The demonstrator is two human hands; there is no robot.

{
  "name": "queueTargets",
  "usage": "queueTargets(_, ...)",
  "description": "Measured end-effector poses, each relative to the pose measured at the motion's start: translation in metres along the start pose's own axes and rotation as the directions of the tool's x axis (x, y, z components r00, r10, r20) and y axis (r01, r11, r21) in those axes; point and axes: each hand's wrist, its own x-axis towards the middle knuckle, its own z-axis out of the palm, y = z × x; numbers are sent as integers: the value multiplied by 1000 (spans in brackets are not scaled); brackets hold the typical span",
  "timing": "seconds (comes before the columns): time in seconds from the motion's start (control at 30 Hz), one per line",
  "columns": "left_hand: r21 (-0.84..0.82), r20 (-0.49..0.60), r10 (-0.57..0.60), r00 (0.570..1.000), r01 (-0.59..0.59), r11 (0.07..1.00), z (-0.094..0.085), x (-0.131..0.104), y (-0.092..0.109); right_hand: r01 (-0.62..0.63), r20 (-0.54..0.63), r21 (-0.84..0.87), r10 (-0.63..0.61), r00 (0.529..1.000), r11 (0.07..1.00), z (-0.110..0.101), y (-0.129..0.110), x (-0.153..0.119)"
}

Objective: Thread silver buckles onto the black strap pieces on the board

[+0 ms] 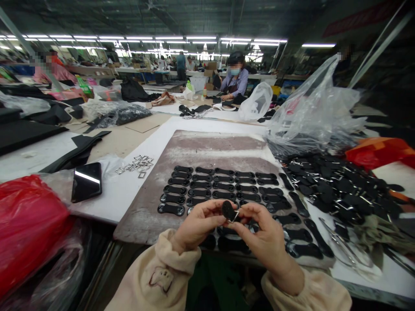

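Pinching together at lower centre of the frame, the left hand [197, 224] and the right hand [264, 235] close their fingertips on one small black tab [228, 210] with a metal buckle [235, 215] at its lower end. Both grips are tight on it, thumbs and forefingers meeting, and the piece sits just above the near edge of the grey board [207, 151]. How the buckle joins the tab is too small to make out.

Black tabs in rows [214, 185] lie flat on the board in the middle of the frame. Five rows show, roughly five or six to a row, but the hands cover the nearest ones, so a full count cannot be had. More tabs run down the board's right edge toward the lower right.

Right of centre, a heap of black pieces with buckles [337, 185] is too tangled to count. One clear plastic bag [311, 116] rises behind it at upper right.

Left of centre lie one dark phone [86, 182] and a small cluster of loose metal buckles [138, 165], their number unclear. One red bag [29, 224] is cut off at the lower left edge.

Scissors [340, 246] at lower right are blurred.
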Motion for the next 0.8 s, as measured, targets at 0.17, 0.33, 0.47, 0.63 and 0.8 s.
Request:
queueTargets(0.17, -145, -10, -128, 992, 125, 981, -1, 0, -8, 78, -3, -75, -78, 997, 994, 0, 2, 1)
queueTargets(0.33, -146, -109, -149, 983, 132, 980, 2, 2, -14, 157, 101, -106, -147, 984, 982, -1, 0, 5)
queueTargets(0.47, -164, -180, -130, 975, 101, 981, 7, 3, -11, 111, 122, -74, -102, 987, 991, -1, 0, 6)
queueTargets(0.63, -204, -235, -100, 967, 52, 978, 9, 5, -12, -225, 180, 173, 194, 964, 959, 4, 8, 5)
queueTargets(0.8, -195, -239, -131, 962, 85, 977, 7, 5, -15, -397, 253, 370, 321, 913, 840, 8, 7, 6)
